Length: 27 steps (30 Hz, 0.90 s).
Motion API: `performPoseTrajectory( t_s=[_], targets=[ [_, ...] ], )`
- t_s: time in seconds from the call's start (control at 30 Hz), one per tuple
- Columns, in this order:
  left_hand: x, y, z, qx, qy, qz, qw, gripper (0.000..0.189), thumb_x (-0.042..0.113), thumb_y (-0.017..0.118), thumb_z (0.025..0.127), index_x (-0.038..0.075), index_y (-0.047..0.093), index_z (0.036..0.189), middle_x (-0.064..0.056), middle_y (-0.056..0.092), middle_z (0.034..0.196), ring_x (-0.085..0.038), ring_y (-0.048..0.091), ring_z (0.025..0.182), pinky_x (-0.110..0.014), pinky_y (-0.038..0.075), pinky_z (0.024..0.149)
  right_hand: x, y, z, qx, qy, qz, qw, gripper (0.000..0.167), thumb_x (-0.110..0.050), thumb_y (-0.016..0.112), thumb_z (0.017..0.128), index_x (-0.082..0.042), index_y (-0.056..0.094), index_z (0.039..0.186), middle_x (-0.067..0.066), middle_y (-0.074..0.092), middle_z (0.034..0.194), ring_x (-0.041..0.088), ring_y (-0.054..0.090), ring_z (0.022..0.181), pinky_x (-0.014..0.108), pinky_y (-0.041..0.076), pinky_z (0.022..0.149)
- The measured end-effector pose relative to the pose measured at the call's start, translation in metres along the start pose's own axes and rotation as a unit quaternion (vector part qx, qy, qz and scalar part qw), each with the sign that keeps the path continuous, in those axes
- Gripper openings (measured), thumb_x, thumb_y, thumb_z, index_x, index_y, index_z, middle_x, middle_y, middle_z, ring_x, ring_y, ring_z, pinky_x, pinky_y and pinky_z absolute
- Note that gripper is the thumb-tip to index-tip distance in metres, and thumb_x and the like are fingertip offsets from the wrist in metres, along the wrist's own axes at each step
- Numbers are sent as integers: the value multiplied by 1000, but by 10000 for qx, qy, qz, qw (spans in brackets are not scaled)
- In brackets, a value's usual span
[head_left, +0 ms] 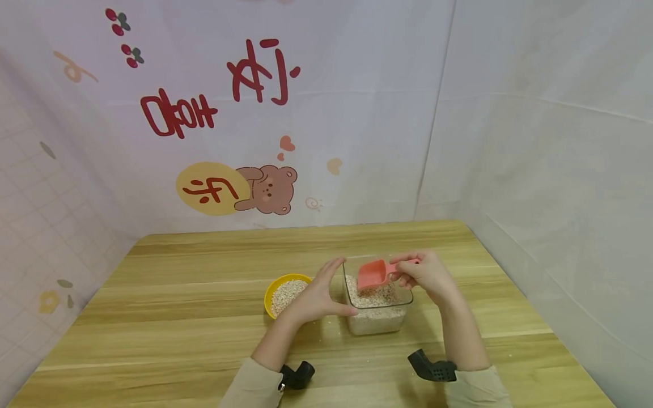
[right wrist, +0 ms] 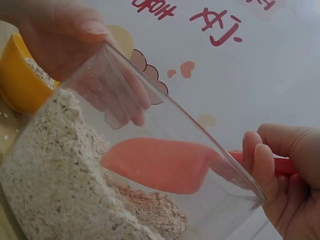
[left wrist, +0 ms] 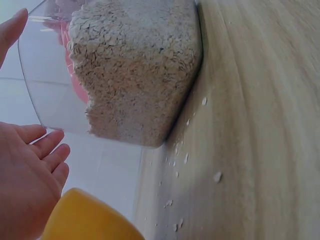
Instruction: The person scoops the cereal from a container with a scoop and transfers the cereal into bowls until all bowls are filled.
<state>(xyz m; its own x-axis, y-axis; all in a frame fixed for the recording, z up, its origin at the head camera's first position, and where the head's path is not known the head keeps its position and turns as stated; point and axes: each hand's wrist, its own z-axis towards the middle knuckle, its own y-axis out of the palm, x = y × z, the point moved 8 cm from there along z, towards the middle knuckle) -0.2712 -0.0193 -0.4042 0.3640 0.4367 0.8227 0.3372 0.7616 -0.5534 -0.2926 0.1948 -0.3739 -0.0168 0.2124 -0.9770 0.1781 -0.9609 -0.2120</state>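
Note:
A clear square container (head_left: 378,324) of oat flakes (left wrist: 135,65) stands on the table. My right hand (head_left: 427,277) holds a coral-pink scoop (head_left: 371,274) by its handle, fingers and thumb pinching it. Inside the container, the scoop's bowl is low against the oats, its front edge at their surface in the right wrist view. My left hand (head_left: 318,296) spans the container's left side with fingers fairly straight; the thumb touches the front rim corner and the fingertips lie along the far part of that side. Partly behind this hand sits a yellow bowl (head_left: 268,294) with oats in it.
Loose flakes (left wrist: 175,175) lie scattered on the wooden table (head_left: 178,317) between bowl and container. A white printed cloth (head_left: 357,113) hangs behind the table and along its sides. Black wrist mounts (head_left: 433,368) stick out from both sleeves.

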Motion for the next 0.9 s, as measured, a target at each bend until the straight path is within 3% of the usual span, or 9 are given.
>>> performPoseTrajectory(
  t_s=[0.33,0.57,0.9],
  targets=[
    [0,3,4,-1,14,-151,9999,111,42,87,65,21,22,153,0,16,157,-25,18,141,-56,22,108,-1,10,1,61,76,-391,9992,25,2,54,89,15,62,108,21,68,76,12,59,52,26,52,49],
    [-1,5,5,35,73,-327,9994,111,39,87,65,19,22,153,3,20,156,-24,21,140,-56,22,108,0,17,3,9,105,-526,9986,24,2,55,88,14,63,107,17,69,73,16,61,53,39,56,54],
    [-3,7,7,60,99,-576,9983,110,35,88,66,18,23,152,0,27,153,-25,25,139,-57,23,107,-2,29,4,-123,285,-761,9966,25,1,56,86,12,65,107,17,68,71,15,61,51,37,55,53]
  ],
)
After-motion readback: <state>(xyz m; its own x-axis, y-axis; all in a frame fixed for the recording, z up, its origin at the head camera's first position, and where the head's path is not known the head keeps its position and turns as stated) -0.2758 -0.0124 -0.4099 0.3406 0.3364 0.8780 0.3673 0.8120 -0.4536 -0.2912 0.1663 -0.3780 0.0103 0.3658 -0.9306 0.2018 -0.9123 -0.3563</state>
